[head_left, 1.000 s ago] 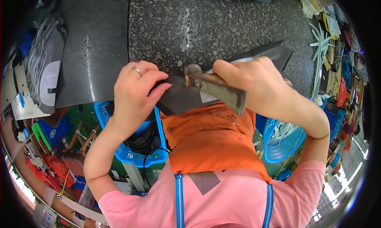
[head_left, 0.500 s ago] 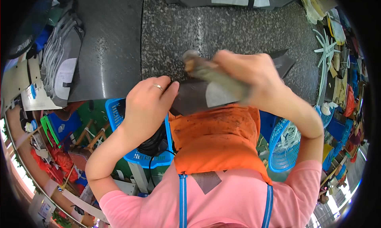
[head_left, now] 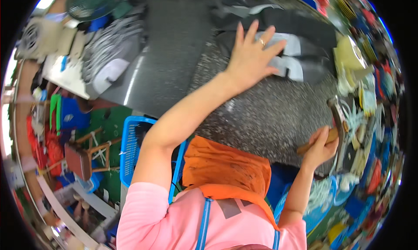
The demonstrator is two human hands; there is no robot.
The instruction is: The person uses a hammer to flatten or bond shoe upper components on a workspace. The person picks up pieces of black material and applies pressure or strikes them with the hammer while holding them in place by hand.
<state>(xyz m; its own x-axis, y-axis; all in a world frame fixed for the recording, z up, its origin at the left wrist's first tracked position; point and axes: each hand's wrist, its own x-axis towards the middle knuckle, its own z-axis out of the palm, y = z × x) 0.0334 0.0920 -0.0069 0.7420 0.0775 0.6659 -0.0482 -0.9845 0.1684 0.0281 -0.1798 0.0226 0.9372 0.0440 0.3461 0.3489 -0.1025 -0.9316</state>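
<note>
My left hand [head_left: 254,60] reaches to the far part of the speckled stone slab, fingers spread over dark flat pieces [head_left: 311,58] with light grey rounded patches. It seems to rest on or just above them; contact is hard to make out. At the slab's right edge, my right hand [head_left: 321,147] is closed round the wooden handle of a hammer [head_left: 339,115], whose metal head points up and away from me. An orange apron [head_left: 226,167] covers my lap at the near edge of the slab [head_left: 248,115].
A dark smooth sheet [head_left: 167,54] lies left of the slab, with a stack of grey-patched pieces [head_left: 111,71] beside it. Blue baskets [head_left: 130,150] stand below on both sides. Pale strips [head_left: 348,119] hang at the right edge. A wooden-framed stool [head_left: 78,158] is at the lower left.
My left hand has gone from the near edge to the far pieces and spread its fingers. My right hand has carried the hammer to the right edge. The near piece has left its place.
</note>
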